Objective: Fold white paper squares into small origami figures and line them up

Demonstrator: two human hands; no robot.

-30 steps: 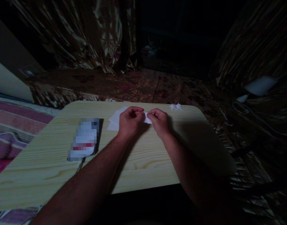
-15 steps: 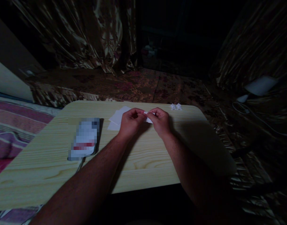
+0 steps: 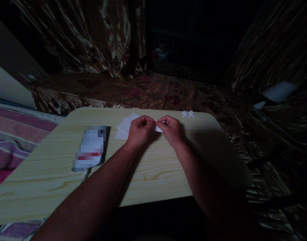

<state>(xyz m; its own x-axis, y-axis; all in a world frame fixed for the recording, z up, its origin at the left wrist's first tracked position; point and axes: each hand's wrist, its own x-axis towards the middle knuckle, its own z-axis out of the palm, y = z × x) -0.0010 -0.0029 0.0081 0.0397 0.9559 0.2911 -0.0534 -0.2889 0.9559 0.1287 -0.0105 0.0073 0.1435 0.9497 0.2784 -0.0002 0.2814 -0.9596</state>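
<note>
White paper point(image 3: 159, 128), a small piece: where are you seeing it?

It's showing over the far half of the table point(image 3: 153, 170), near the middle of its width, between the two hands. Whether it's touching the wood, I'm not able to tell.

How is the left hand point(image 3: 140, 130) holding itself?

It's resting in a loose curl, a small hollow showing inside, and its thumb and forefinger are pinching the paper's left end.

And the right hand point(image 3: 172, 130)?

That one is bending nearly closed too, its thumb pressing on the paper. Both sets of fingertips are almost meeting, so they're hiding much of the paper.

What else is lying on the table?

Loose white sheets point(image 3: 125, 127) are overlapping on its far half, left of the middle, partly behind the left hand. Two small folded pieces point(image 3: 188, 114) are sitting side by side by its far edge, towards the right corner. A phone point(image 3: 90, 147), blurred into blocks, is lying on its left part, a cable point(image 3: 86, 174) trailing from the near end.

And around it?

Striped bedding point(image 3: 16, 129) is spreading past its left side, and a patterned curtain point(image 3: 118, 33) is hanging beyond its far edge.
</note>
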